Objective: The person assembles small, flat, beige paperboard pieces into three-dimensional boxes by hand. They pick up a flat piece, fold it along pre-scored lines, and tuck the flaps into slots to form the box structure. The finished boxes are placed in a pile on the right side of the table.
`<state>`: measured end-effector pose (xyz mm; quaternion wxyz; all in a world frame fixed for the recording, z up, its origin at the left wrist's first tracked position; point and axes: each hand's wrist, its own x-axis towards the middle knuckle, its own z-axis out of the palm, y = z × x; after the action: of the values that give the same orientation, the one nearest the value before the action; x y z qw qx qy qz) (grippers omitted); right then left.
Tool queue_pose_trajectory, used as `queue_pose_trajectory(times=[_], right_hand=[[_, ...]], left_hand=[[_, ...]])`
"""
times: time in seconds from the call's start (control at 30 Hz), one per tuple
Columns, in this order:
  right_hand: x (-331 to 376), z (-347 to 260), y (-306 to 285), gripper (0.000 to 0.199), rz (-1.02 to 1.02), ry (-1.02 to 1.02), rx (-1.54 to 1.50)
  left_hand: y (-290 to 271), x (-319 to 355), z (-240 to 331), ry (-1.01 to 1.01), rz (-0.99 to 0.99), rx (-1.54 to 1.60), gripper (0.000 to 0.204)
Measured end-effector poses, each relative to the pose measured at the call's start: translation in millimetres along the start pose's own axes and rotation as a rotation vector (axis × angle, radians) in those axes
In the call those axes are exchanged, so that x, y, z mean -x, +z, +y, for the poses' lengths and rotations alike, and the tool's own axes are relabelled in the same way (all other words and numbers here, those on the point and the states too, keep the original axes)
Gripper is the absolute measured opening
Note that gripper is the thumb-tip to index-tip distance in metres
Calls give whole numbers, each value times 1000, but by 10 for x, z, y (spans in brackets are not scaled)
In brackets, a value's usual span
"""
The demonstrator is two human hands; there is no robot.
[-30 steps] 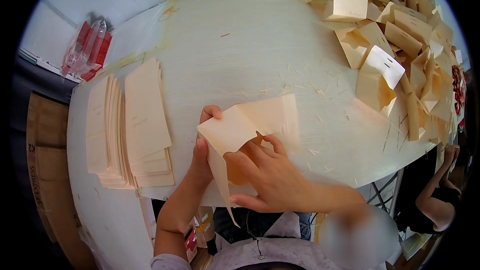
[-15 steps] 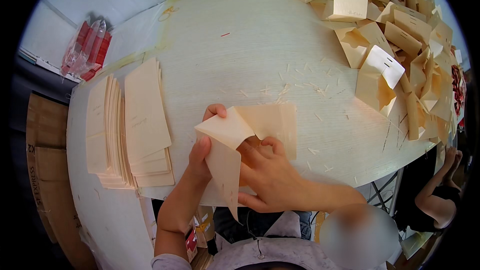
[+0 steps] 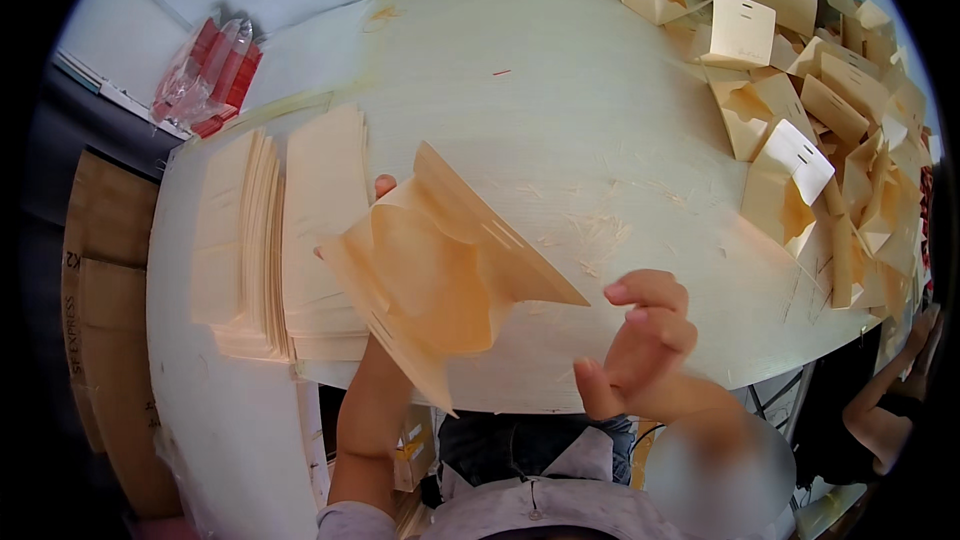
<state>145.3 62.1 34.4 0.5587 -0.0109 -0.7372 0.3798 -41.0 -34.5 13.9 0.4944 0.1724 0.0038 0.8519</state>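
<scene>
A cream paper pouch [image 3: 430, 270] is tilted above the table's near part, its wide mouth and hollow inside facing up. Slots show along its two flaps. My left hand [image 3: 384, 186] grips it from behind; a fingertip shows past its upper left edge, and most of the hand is hidden. To the right of the pouch, my right hand [image 3: 645, 340] is raised and holds nothing, its fingers loosely bent and the thumb apart. Left of the pouch lie stacks of flat cream paper blanks [image 3: 325, 220], partly covered by the pouch and my left arm.
Many opened paper pouches [image 3: 790, 180] are heaped at the table's right. Thin paper scraps [image 3: 590, 230] lie mid-table. Red packets in clear plastic [image 3: 208, 75] sit at the far left. A brown carton [image 3: 110, 330] stands left of the table. Another person's arm [image 3: 885, 405] shows at the lower right.
My right hand has left the pouch and moved right. My left hand has turned the pouch, so its mouth is now spread open and faces up. The view has shifted slightly.
</scene>
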Motion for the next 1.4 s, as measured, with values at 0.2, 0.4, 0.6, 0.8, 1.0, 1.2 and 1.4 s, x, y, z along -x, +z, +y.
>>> queue_pose_trajectory(times=[0.2, 0.4, 0.6, 0.8, 1.0, 1.2, 1.4], right_hand=[[128, 121, 132, 65, -101, 170, -155], [228, 128, 214, 81, -266, 348, -202], [225, 144, 199, 74, -403, 388, -113], [186, 97, 238, 84, -239, 292, -134], [214, 107, 250, 105, -226, 321, -248], [328, 110, 359, 100, -193, 418, -205], [200, 105, 216, 66, -265, 407, -4]], left_hand=[[17, -2, 9, -32, 19, 14, 23], [-112, -12, 7, 22, -113, -31, 49], [-191, -33, -33, -72, -175, 102, 69], [-130, -18, -76, -49, -167, 30, 62], [-230, 19, -87, 73, -119, -208, 77], [-138, 29, -165, 114, -125, -369, 79], [-84, 31, -194, 77, -134, -457, 77]])
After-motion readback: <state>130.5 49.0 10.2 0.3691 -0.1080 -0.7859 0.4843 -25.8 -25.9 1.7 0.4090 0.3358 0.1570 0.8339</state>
